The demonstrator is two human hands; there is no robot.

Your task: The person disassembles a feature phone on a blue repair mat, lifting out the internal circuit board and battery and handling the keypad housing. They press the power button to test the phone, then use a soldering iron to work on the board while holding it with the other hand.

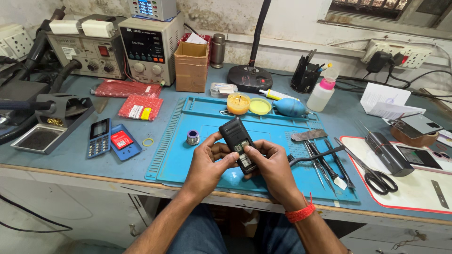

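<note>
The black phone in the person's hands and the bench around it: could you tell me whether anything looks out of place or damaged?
The black phone, held by the left hand and right hand, has its back off, insides exposed. A blue phone lies left of the blue mat beside its loose back cover. Nothing looks spilled or broken.

Workbench [70,157] w/ grey-blue top, pale wood front edge, runs full width of view. Wall [292,19] right behind bench: whitish plaster, stained and patchy, w/ a pale ledge along its foot. Window [391,9] above bench's far right corner, only lower frame and dark opening seen. White socket strip [398,52] on wall just above bench's right rear, black plugs in it, cables trailing down onto bench. Another white socket block [14,41] at bench's far left rear. Below bench front, left: pale floor [56,211], a dark cable lying across it. Light even, soft, no hard shadows on bench top.
</note>
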